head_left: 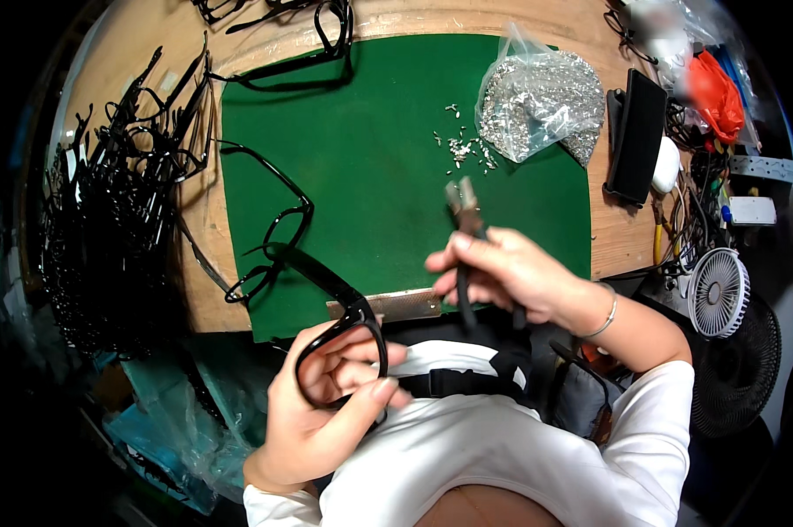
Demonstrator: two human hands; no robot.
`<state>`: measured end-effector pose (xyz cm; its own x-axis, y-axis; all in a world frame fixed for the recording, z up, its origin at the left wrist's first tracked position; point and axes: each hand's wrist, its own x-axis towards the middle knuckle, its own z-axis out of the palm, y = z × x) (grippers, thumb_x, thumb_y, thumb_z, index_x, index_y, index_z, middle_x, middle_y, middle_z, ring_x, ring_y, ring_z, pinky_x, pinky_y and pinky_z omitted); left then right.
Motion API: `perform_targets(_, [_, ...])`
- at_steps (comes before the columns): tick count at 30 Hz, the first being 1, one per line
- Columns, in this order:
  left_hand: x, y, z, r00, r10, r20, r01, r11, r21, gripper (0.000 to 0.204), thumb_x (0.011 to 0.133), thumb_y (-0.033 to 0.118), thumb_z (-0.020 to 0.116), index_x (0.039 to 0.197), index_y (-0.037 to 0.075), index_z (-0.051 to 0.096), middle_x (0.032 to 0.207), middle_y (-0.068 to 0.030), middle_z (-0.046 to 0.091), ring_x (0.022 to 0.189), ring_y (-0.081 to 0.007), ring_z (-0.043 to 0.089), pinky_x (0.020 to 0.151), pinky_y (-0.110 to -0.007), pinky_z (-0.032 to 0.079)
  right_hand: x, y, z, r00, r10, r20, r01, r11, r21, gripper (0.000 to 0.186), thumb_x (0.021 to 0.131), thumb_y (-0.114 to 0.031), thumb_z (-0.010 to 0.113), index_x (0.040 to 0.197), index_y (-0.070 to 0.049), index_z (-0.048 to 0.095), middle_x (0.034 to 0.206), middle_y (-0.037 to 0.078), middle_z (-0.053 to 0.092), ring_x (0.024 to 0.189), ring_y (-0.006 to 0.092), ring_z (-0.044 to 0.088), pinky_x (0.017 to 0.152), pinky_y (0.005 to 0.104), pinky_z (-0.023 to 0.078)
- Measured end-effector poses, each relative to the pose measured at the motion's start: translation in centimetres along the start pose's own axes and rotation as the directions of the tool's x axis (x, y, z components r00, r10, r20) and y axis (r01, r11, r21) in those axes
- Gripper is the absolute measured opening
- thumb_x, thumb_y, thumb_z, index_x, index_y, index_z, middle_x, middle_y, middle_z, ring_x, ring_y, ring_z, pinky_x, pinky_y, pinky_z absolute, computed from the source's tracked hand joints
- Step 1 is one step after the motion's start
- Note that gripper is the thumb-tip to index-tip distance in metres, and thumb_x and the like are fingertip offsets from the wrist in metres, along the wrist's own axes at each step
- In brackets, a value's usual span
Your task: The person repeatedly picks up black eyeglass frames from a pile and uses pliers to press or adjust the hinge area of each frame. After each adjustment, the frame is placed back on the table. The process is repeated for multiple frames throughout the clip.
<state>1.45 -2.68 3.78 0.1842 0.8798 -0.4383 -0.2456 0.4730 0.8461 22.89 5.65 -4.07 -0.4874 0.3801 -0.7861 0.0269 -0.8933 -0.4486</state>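
My left hand [302,430] is closed round a black eyeglass frame [356,307] near the mat's front edge. One rim lies over my fingers, and a temple arm stretches up and left over the mat. In my right hand [524,268] is a pair of pliers [468,221], jaws pointing away from me, handles between my fingers. The pliers' jaws are slightly blurred and apart from the frame. Beyond them, several small silvery metal pieces [461,151] lie scattered on the green mat [388,167]. Another black eyeglass frame [305,207] rests at the mat's left.
A clear bag of small metal pieces [537,101] lies at the mat's far right. Black eyeglass frames pile up [107,246] at the left. A metal strip [396,306] sits at the front edge. At right are a black case [635,136] and a white fan [718,292].
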Motion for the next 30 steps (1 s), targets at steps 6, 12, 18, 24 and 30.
perform_targets(6, [1.1,-2.4,1.0,0.997,-0.016,0.080,-0.001,0.978,0.210,0.046,0.080,-0.009,0.051,0.121,-0.007,0.031,0.108,-0.0200,0.053,0.081,-0.0143,0.060,0.074,-0.024,0.047,-2.2,-1.7,0.1,0.946,-0.319,0.065,0.320,0.873,-0.368,0.024,0.089,-0.025,0.049,0.097,-0.003,0.049,0.099,0.010,0.056,0.084,0.0124,0.056,0.077,0.0285,0.045])
perform_targets(12, [1.3,-1.3,0.4,0.999,0.047,-0.007,-0.046,0.997,0.063,0.043,0.080,-0.008,0.051,0.119,-0.007,0.032,0.106,-0.0220,0.052,0.078,-0.0177,0.060,0.071,-0.026,0.049,-1.3,2.4,1.7,0.941,0.244,0.234,-0.227,0.969,-0.100,0.031,0.088,-0.031,0.049,0.095,-0.001,0.050,0.083,0.009,0.059,0.073,0.0084,0.055,0.056,0.0180,0.043])
perform_targets(18, [1.0,-2.1,0.1,0.995,0.066,-0.073,-0.057,0.991,0.121,0.043,0.080,-0.007,0.052,0.119,-0.008,0.033,0.107,-0.0222,0.052,0.079,-0.0162,0.060,0.072,-0.025,0.048,0.1,-0.9,-1.3,0.940,-0.315,-0.132,0.333,0.930,0.154,0.024,0.087,-0.022,0.051,0.097,0.000,0.048,0.097,0.013,0.055,0.079,0.0151,0.057,0.069,0.0253,0.050])
perform_targets(24, [4.7,-4.2,0.0,0.980,0.184,0.078,-0.195,0.802,0.564,0.032,0.083,-0.002,0.051,0.113,-0.006,0.041,0.095,-0.0136,0.057,0.075,-0.0133,0.060,0.065,-0.024,0.051,-1.5,-0.9,-1.2,0.875,-0.467,-0.126,0.412,0.856,-0.311,0.017,0.085,-0.016,0.055,0.091,-0.001,0.050,0.089,0.007,0.057,0.075,0.0092,0.053,0.068,0.0228,0.043])
perform_targets(30, [7.3,-0.1,-3.7,0.848,0.473,0.237,-0.352,0.170,0.921,0.033,0.081,0.013,0.057,0.108,-0.004,0.048,0.085,-0.0157,0.056,0.076,-0.0286,0.054,0.070,-0.035,0.044,-0.6,0.8,-2.4,0.662,-0.730,-0.171,0.590,0.648,-0.482,0.012,0.084,-0.010,0.054,0.089,0.000,0.050,0.079,0.003,0.056,0.069,0.0057,0.047,0.063,0.0207,0.040])
